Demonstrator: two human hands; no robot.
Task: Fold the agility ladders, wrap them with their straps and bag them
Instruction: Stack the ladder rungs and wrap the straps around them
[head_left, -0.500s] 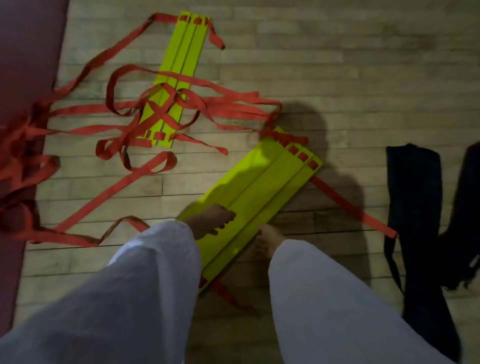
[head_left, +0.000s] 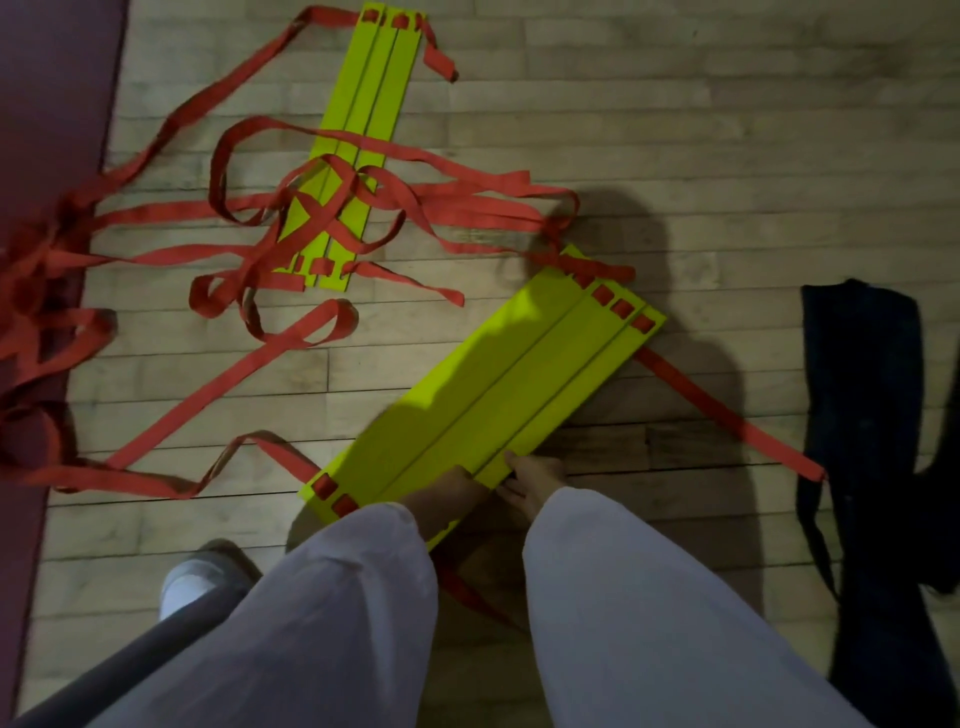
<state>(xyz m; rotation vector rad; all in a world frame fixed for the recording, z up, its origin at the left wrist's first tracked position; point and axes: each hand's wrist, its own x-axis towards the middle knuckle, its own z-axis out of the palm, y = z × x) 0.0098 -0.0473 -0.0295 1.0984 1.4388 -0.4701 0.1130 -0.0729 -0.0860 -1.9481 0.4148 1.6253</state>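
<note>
The near stack of yellow-green ladder rungs lies diagonally on the wooden floor, with red strap tabs at both ends. My left hand rests on top of its near end, half hidden by my white sleeve. My right hand grips the stack's right edge beside it, thumb on top. A second rung stack lies farther off, with loose red straps tangled over it and spread to the left. One strap runs right toward the black bag, which lies flat on the floor.
A dark red mat borders the floor on the left, with strap loops piled on it. My grey shoe and a dark trouser leg stand at the lower left. Bare wooden boards stretch to the upper right.
My left hand has slid right along the near stack's end to meet my right hand. The view has dropped a little, bringing my shoe into sight.
</note>
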